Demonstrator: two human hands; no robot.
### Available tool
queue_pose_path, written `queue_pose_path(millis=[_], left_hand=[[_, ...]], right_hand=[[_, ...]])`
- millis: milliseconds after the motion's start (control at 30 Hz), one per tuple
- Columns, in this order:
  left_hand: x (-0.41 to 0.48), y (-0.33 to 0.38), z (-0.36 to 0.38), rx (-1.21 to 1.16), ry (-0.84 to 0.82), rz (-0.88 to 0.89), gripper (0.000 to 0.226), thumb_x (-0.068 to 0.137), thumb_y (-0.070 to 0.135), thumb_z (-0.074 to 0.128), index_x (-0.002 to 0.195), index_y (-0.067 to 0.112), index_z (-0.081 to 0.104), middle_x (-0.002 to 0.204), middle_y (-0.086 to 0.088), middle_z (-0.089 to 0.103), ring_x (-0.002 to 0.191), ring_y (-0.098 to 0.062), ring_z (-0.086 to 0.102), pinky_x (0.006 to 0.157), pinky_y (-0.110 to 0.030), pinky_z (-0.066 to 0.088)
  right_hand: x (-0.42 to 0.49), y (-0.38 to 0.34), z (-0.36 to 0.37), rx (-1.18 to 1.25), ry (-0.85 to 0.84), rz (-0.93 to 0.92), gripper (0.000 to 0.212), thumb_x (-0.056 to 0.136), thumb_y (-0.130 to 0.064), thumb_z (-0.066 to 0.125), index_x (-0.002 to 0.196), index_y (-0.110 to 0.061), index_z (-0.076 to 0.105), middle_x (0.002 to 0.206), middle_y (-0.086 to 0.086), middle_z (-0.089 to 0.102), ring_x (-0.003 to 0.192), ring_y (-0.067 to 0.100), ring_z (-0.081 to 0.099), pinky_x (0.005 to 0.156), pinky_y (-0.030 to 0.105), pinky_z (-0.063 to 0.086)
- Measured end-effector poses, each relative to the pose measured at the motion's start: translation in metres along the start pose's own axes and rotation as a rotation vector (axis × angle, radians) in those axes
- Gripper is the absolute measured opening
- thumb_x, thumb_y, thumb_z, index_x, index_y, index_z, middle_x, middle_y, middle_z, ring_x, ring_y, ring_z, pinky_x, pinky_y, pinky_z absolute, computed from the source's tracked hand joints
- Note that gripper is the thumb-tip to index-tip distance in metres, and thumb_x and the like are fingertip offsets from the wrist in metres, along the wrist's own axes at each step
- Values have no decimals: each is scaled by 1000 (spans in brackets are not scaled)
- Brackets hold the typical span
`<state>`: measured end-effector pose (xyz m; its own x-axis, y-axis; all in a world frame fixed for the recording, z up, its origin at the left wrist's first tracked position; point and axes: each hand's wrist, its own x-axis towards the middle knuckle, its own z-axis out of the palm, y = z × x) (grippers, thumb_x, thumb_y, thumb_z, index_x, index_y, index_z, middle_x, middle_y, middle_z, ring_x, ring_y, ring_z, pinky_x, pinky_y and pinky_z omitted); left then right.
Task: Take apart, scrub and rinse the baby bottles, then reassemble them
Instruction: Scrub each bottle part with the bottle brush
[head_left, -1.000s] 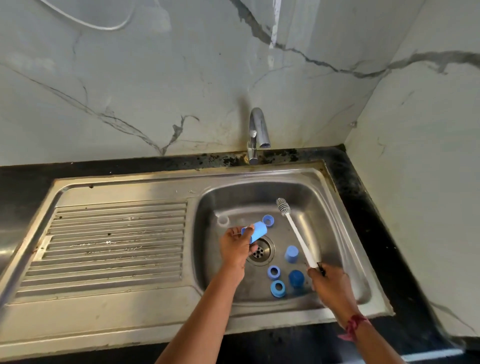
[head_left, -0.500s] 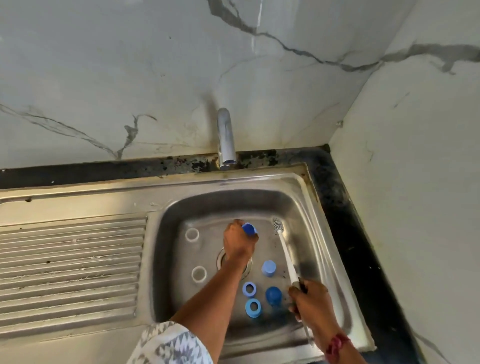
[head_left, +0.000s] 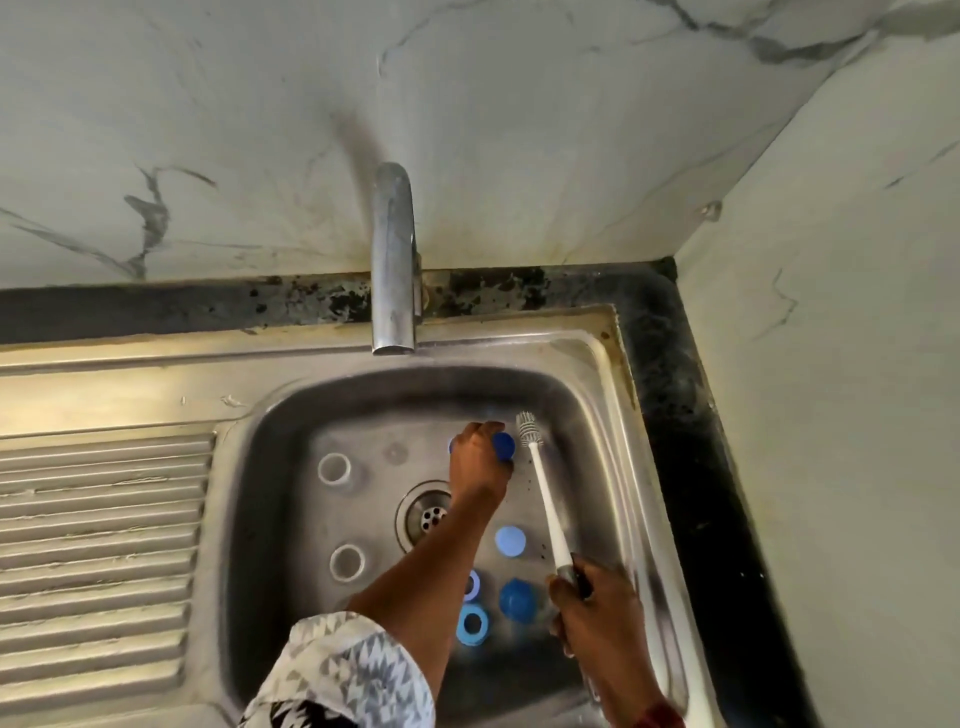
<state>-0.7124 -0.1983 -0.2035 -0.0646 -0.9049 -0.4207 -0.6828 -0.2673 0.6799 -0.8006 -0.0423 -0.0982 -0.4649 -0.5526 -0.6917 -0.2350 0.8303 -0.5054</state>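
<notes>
Your left hand (head_left: 480, 460) is at the far side of the sink (head_left: 260, 519) basin, beyond the drain (head_left: 427, 517) and a little to the right of the faucet (head_left: 393, 260) spout, with its fingers curled round a blue bottle piece (head_left: 503, 446). Only the rounded right end of that piece shows past the knuckles, so you cannot tell which way its opening faces. Your right hand (head_left: 587, 605) is near the front right of the basin, gripping the handle of the bottle brush (head_left: 545, 499). The brush's long axis runs away from you and leans slightly left. That puts its bristle head just to the right of the blue piece, close to it but apparently not touching. The coming move probably turns on that small gap: the bristles need to swing left onto the piece, or the left hand needs to turn the piece toward them. The other parts are loose on the basin floor. Two clear round-rimmed pieces (head_left: 334, 469) stand left of the drain, one farther from you and one nearer. To the right of the drain is a light-blue cap (head_left: 510, 541). Nearer you are a dark-blue cap (head_left: 518, 600) and a blue screw ring (head_left: 472, 625), and your left forearm half hides a second ring (head_left: 472, 584). Nothing sits on the ribbed drainboard (head_left: 104, 545), and no stream shows under the faucet.
</notes>
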Motion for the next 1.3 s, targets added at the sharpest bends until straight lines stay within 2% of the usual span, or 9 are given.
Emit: queue_pose_path(millis=[167,400,533,667,733,867,1033,1200,1300], left_hand=[[0,-1,3,-40,-15,21,61,84,2,72,140,17,51,143,-5,50,133,-23,45,112,-33,37],[-10,-8,-6,-94,104,3,67,77,-3,77,137,16,53,138,-7,52,121,-25,55,100,-32,50],[-37,-14,-33,-197,208,-19,56,72,-8,74,122,13,62,116,-5,63,99,-20,64,77,-21,50],[-67,-25,-69,-237,239,-36,44,71,-2,78,107,20,65,87,7,65,72,-5,61,63,-7,46],[-81,-31,-89,-273,262,-46,38,70,0,79,100,20,66,81,9,65,70,-7,62,63,-9,46],[-113,-50,-130,-236,277,-66,32,71,6,81,95,21,66,84,5,69,73,-11,65,73,-22,49],[-153,-80,-160,14,339,-62,34,67,10,83,98,12,69,86,-2,70,78,-20,65,79,-29,51],[-172,-103,-161,259,228,-99,63,73,27,83,128,10,58,122,-13,64,117,-32,56,93,-38,46],[-174,-106,-153,280,161,-122,73,71,27,82,136,15,50,128,-12,55,120,-31,55,93,-39,47]], right_hand=[[7,8,7,-43,12,3,7,92,-31,66,87,-28,62,76,1,68,73,17,68,73,39,61],[7,6,11,-25,26,-63,12,92,-25,63,81,-24,66,64,-1,64,65,17,65,62,31,54],[-4,-4,10,51,-50,-82,8,95,-20,61,88,-20,65,71,4,66,61,15,61,55,23,50],[-7,-11,9,91,-89,-52,11,95,-13,59,85,-10,63,67,5,60,55,13,57,47,22,44],[-6,-15,10,112,-109,-29,10,94,-11,59,85,-8,64,65,5,59,52,13,56,46,24,44],[-15,-23,10,189,-129,8,11,91,-6,58,83,-3,66,61,6,60,47,14,53,43,24,41],[-31,-28,5,237,-116,-3,11,86,1,58,78,-1,65,45,3,57,38,13,48,40,21,37],[-48,-23,2,248,-86,-45,13,84,4,57,73,-1,62,42,4,55,32,10,46,36,17,34],[-61,-20,6,248,-83,-57,13,84,5,56,73,2,62,40,3,52,30,10,43,34,16,33]])
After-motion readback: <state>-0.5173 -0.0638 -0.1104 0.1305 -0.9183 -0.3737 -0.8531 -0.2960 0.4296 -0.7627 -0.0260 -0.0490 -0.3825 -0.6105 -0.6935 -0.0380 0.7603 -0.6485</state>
